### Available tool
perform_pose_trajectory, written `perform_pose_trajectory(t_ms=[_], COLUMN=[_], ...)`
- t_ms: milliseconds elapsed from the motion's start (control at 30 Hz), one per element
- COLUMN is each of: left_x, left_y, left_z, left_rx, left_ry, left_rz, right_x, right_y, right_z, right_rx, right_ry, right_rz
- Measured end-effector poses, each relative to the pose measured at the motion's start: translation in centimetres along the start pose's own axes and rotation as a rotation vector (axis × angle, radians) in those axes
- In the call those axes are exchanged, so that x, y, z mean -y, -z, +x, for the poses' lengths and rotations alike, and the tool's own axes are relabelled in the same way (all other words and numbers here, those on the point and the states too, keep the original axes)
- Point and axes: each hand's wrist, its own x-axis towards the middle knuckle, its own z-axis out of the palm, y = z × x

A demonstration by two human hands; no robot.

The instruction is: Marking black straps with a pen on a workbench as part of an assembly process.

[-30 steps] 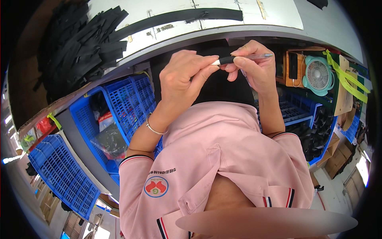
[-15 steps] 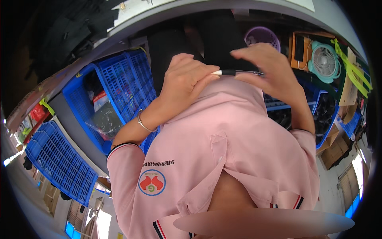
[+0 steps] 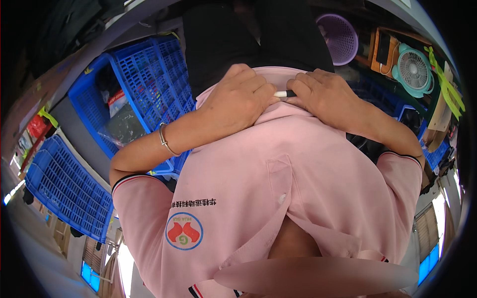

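Observation:
A slim pen (image 3: 284, 94) lies level between my two hands, in front of the pink shirt (image 3: 238, 174). Only its white part and a bit of its black part show. My left hand (image 3: 237, 99), with a silver bangle (image 3: 164, 140) on the wrist, pinches the white end. Curled fingers of my right hand (image 3: 328, 99) close around the black part and hide the rest of the pen. Both hands rest close against the lower edge of the shirt, above the black trousers (image 3: 213, 44).
On the left stand blue plastic crates (image 3: 154, 79), one holding bagged items, and another blue basket (image 3: 69, 188). A purple basket (image 3: 339, 42), a turquoise fan (image 3: 414, 69) and a phone (image 3: 383, 48) on a wooden holder are at the upper right.
My right hand has closed over the clear and black parts of the pen, where its fingers were spread. Both hands have come closer together, and my elbows have moved outward.

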Motion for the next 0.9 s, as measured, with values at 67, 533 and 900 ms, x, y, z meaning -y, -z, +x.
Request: perform_pose_trajectory(t_ms=[67, 533, 900], left_x=[-0.2, 0.0, -0.6], left_y=[-0.5, -1.2, 0.1], left_z=[-0.3, -1.0, 0.0], left_rx=[0.018, 0.055, 0.02], left_ry=[0.045, 0.128, 0.193], left_rz=[-0.041, -0.141, -0.144], right_x=[0.0, -0.1, -0.3], right_y=[-0.8, -1.6, 0.9], right_z=[-0.1, 1.4, -0.5], right_rx=[-0.035, 0.085, 0.044], right_ry=[0.06, 0.177, -0.084], right_rz=[-0.044, -0.137, 0.052])
